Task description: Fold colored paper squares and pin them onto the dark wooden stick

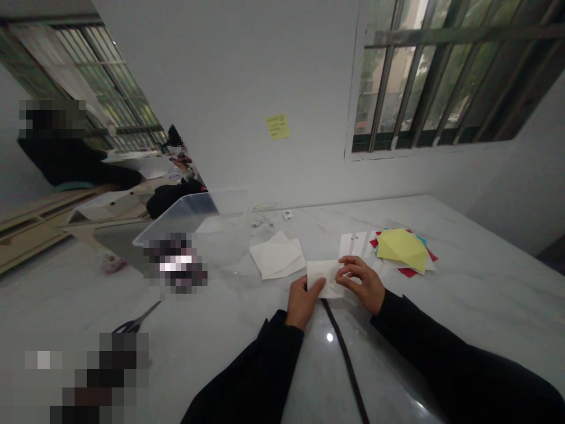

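A small folded white paper is held up over the table between my two hands. My left hand grips its lower left part, the thumb pressed on the front. At the right edge, the thumb and forefinger of my right hand pinch the same paper, with the other fingers curled above. Left of the hands lies a loose stack of white paper sheets. To the right is a pile of coloured paper, yellow on top, with red and blue corners sticking out.
Scissors lie at the left of the marble-patterned table. A clear plastic bin stands behind them. A dark strap runs below my hands. A yellow note is on the wall. A person sits at far left.
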`<state>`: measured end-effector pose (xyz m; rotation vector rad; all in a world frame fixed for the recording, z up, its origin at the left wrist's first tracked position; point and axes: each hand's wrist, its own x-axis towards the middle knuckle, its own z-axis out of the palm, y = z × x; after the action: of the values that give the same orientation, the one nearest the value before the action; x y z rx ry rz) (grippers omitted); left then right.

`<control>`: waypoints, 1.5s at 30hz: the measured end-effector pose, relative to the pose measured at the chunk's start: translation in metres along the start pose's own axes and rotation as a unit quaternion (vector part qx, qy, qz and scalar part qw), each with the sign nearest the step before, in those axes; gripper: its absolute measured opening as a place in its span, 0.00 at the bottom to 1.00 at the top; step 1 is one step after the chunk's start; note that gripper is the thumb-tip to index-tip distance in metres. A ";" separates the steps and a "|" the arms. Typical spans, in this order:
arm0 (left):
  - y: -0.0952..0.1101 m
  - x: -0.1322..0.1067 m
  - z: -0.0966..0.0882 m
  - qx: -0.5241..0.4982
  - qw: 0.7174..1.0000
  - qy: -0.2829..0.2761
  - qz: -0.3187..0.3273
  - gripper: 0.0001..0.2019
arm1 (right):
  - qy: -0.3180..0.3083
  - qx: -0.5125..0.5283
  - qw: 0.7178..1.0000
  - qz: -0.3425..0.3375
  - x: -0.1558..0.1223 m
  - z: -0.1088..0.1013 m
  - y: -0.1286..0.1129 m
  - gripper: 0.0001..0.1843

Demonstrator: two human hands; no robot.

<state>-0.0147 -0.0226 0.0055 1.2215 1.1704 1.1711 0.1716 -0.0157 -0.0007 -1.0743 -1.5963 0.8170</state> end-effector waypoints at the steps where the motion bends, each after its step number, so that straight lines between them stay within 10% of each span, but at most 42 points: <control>1: 0.001 0.000 0.000 0.008 1.000 0.002 0.002 0.19 | 0.000 -0.014 1.000 -0.002 0.000 0.000 0.001 0.08; 45: 0.010 -0.008 0.008 0.011 0.998 -0.043 0.043 0.21 | 0.025 0.080 0.993 0.082 -0.014 0.017 -0.021 0.19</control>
<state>-0.0076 -0.0308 0.0158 1.3373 1.0781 1.1595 0.1515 -0.0362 0.0086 -1.1105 -1.3891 1.0027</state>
